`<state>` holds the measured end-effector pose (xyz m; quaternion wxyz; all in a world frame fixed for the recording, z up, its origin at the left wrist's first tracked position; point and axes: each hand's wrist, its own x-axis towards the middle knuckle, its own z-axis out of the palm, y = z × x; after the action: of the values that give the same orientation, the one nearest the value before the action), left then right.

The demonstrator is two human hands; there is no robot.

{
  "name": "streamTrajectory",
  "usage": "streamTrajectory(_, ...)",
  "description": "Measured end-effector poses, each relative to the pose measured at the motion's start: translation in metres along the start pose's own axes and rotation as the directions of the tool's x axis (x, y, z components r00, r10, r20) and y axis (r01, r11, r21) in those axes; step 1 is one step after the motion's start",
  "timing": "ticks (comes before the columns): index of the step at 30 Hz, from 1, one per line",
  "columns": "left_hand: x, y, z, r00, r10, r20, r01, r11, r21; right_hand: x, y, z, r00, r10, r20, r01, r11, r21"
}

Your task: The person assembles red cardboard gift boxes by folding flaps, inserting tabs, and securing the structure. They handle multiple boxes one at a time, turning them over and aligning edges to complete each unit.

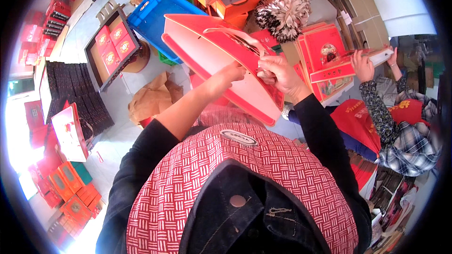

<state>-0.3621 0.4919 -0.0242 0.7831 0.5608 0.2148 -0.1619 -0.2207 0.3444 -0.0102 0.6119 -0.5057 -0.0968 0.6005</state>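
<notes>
A large red gift box [212, 49] with a pale inside stands tilted in front of me, against my apron. A light ribbon strap [235, 32] loops out of its upper panel. My right hand [281, 73] is closed around the end of this ribbon at the panel's outer face. My left hand [230, 74] reaches over the pale inside of the box, its fingers closed near the panel's inner side. Whatever those left fingers pinch, if anything, is hidden.
A blue tray [153, 7] and orange boxes [238, 3] lie ahead, beside a bundle of ribbons [284, 9]. At right, a co-worker's hands [362, 67] hold a red box [333, 71]. Brown paper [153, 96] lies on the floor; dark stacks [75, 94] stand left.
</notes>
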Motion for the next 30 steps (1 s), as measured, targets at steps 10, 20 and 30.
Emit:
streamTrajectory(10,-0.019,-0.008,0.008,0.908,-0.086,0.410,-0.330,0.454,0.827,0.024,-0.020,-0.006,0.913,-0.404,0.057,0.321,0.798,0.511)
streamTrajectory(20,-0.073,0.068,-0.064,0.972,-0.057,0.228,-0.235,-0.243,0.941,0.054,-0.081,-0.013,0.903,-0.412,0.122,0.385,0.901,0.198)
streamTrajectory(30,-0.115,0.134,-0.029,0.886,0.268,-0.378,0.260,0.388,0.884,0.161,-0.012,-0.325,0.273,-0.665,-0.696,0.214,0.747,-0.630)
